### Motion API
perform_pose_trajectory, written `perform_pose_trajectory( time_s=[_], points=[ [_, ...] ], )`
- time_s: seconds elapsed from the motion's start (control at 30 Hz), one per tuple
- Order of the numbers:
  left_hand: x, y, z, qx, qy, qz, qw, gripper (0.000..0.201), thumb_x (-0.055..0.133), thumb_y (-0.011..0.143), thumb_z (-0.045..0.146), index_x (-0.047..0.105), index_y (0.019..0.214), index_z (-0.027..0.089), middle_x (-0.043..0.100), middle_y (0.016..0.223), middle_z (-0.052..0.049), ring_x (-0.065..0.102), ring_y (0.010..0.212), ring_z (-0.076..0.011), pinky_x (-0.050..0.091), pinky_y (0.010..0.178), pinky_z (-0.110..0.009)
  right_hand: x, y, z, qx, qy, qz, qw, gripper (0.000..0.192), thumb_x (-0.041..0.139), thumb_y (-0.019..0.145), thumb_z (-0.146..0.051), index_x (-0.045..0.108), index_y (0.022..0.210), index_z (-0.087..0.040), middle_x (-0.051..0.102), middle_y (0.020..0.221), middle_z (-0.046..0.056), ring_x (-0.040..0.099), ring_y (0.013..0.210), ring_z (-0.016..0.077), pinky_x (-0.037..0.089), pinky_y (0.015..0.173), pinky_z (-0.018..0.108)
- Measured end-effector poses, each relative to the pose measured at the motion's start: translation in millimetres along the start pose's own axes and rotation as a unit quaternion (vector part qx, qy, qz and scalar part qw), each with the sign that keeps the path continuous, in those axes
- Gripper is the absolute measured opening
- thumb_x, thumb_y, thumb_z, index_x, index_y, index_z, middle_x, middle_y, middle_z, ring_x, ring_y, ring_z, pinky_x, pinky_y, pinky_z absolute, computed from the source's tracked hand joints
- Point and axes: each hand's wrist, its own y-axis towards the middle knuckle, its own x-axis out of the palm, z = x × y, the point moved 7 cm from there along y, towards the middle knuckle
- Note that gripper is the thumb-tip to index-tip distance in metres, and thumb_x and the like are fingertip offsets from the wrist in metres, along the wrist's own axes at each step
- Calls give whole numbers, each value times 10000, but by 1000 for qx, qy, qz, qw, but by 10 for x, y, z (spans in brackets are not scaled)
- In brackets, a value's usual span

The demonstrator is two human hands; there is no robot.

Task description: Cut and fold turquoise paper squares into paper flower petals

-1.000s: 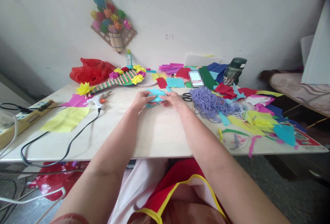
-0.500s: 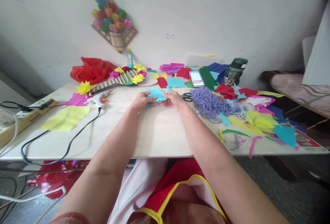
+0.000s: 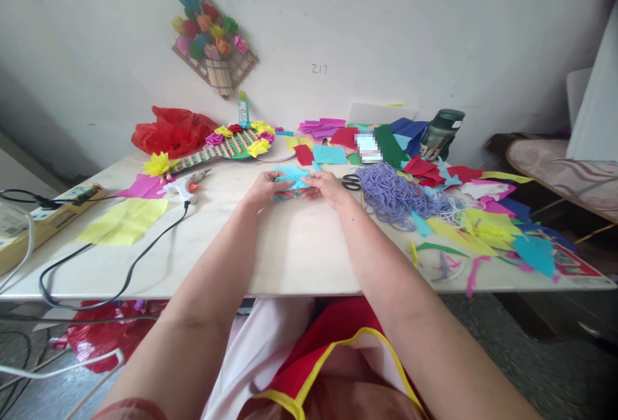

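Note:
Both my hands hold a piece of light blue crepe paper (image 3: 291,176) over the middle of the table. My left hand (image 3: 267,189) pinches its left side, thumb on top. At its right edge my right hand (image 3: 326,188) is closed on the same paper, fingers partly underneath. The paper looks gathered and ruffled; its underside is hidden by my fingers. Just right of my right hand lie black-handled scissors (image 3: 351,181), beside a heap of purple yarn (image 3: 393,194). Flat behind my hands is a light blue paper sheet (image 3: 329,154).
On the left are a white glue gun (image 3: 182,191) with a looping black cord, a yellow paper sheet (image 3: 123,221) and a power strip (image 3: 53,227). A flower-decorated instrument shape (image 3: 219,149) lies at the back. Coloured scraps and a dark bottle (image 3: 441,134) occupy the right.
My fingers have shifted very slightly on the light blue crepe paper. Both hands keep their grip in nearly the same place.

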Motion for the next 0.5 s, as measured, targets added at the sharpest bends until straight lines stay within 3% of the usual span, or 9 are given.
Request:
perform_pose_trajectory(
  time_s=[0.27, 0.5],
  points=[
    [63, -4, -13, -7, 7, -23, 1000, 396, 777, 516, 336, 596, 791, 116, 640, 598, -12, 610, 534, -138, 493, 548, -245, 28, 26, 48, 3, -21, 37, 999, 215, 730, 628, -263, 617, 760, -139, 600, 475, -20, 525, 376, 77, 442, 386, 179],
    [61, -19, -23, -20, -8, -40, 999, 377, 761, 554, 301, 588, 832, 112, 663, 649, -36, 629, 567, -154, 496, 548, -250, -14, 45, 52, -4, -18, 53, 998, 151, 721, 635, -221, 596, 662, -141, 619, 508, 0, 527, 396, 82, 436, 382, 184]
  ],
)
